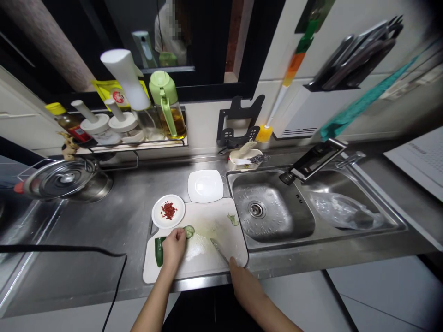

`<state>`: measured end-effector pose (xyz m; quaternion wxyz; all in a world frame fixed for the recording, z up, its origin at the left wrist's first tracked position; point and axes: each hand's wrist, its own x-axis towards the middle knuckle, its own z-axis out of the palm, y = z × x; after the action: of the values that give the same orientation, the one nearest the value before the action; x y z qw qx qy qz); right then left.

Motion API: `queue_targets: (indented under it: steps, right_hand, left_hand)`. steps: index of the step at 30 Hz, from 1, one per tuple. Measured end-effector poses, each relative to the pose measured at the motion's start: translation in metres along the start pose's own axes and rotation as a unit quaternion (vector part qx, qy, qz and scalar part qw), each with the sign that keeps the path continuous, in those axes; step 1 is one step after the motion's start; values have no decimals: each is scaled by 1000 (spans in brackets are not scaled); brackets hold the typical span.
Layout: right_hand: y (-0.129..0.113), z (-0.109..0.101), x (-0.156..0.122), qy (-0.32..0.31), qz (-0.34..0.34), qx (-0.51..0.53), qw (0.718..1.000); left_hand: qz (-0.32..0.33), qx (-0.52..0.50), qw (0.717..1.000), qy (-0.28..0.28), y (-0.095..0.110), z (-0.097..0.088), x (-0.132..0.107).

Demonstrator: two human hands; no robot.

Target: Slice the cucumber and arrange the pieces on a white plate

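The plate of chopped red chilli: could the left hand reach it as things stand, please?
Probably yes: the plate sits just beyond the left hand, which rests on the cucumber, with nothing between them.

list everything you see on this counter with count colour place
cutting board: 1, white, counter front
cucumber: 1, green, on board's left side
knife: 1, steel, over board
round plate: 1, white, behind board, holding red chilli
square plate: 1, white, behind board
sink: 1, steel, right of board
plastic bag: 1, clear, in sink
pot lid: 1, steel, far left
left hand: 1, bare, pressing cucumber
right hand: 1, bare, gripping knife
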<state>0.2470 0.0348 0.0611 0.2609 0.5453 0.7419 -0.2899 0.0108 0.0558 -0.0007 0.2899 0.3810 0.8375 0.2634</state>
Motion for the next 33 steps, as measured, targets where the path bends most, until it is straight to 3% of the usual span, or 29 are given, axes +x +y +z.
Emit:
queue_targets:
  steps: [10, 15, 18, 22, 27, 30, 33]
  right_hand:
    - [10, 12, 1, 32, 5, 52, 998]
    - [20, 15, -6, 61, -37, 126, 989]
    - [27, 15, -10, 107, -81, 189, 973]
    - [33, 22, -1, 215, -111, 223, 944]
    - [26, 33, 30, 295, 18, 140, 945]
    - [18, 30, 42, 262, 89, 105, 955]
    - [14, 27, 46, 242, 113, 89, 960]
  left_hand:
    - [9, 36, 999, 28, -12, 2, 2]
    - [22, 41, 999, 25, -19, 7, 4]
    - [37, 42, 998, 22, -21, 9, 4]
    - [46, 32, 998, 20, -23, 9, 3]
    - [52, 35, 998, 16, -23, 9, 3]
    - [62, 44, 997, 14, -24, 9, 2]
    - [69, 46, 996, 20, -25, 10, 2]
